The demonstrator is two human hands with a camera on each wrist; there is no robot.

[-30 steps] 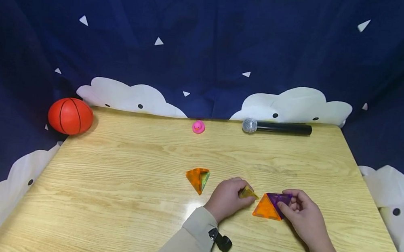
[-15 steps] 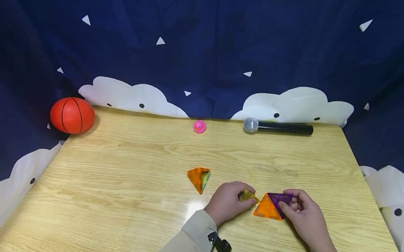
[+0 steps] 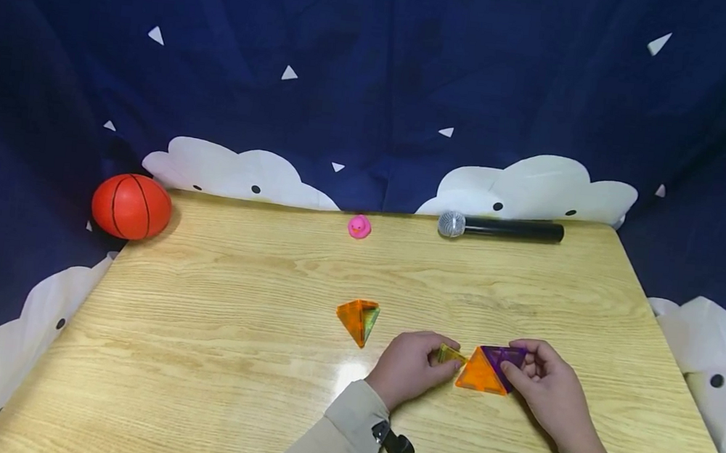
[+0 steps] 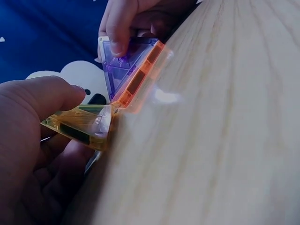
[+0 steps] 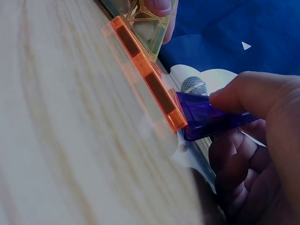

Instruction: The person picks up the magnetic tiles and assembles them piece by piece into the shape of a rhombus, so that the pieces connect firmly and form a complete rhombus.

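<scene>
A translucent orange triangle [image 3: 479,373], edge-joined to a purple triangle [image 3: 496,355], sits between it and a yellow piece [image 3: 452,354].

Here we are in a curtained, playroom-like nook, navy drapes [image 3: 362,102] walling our wood-grain desk [image 3: 232,294], dot-eyed white clouds [image 3: 531,184] along them, red ball [image 3: 131,206], pink toy duck [image 3: 359,227]

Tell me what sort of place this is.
Probably an indoor play or recording setup: a wood-grain table, a dark blue cloud-print curtain around its back and sides, and a toy-like purple triangular tile in the right hand.
</scene>
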